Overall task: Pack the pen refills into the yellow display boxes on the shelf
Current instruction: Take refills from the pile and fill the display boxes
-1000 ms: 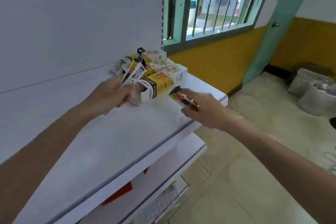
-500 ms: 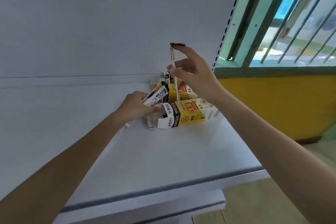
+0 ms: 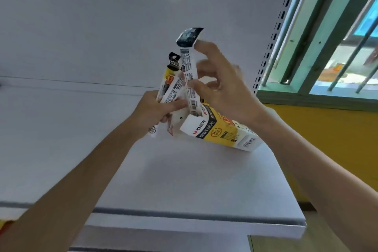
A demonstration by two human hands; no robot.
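The right grip (image 3: 223,92) pinches a refill pack (image 3: 189,71) upright, seemingly to slot it into the yellow display box (image 3: 223,131) — the left grip (image 3: 155,110) clutches spares (image 3: 170,86).

"M&G" and "360°" on yellow display box (image 3: 224,131)

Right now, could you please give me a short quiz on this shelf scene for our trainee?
1. True or false: the yellow display box stands upright on the shelf.
2. Which hand pinches the single refill pack at the box's open end? A) left hand B) right hand
3. What does the left hand grip?
Key: 1 false, it lies on its side; 2 B; 3 a bundle of refill packs.
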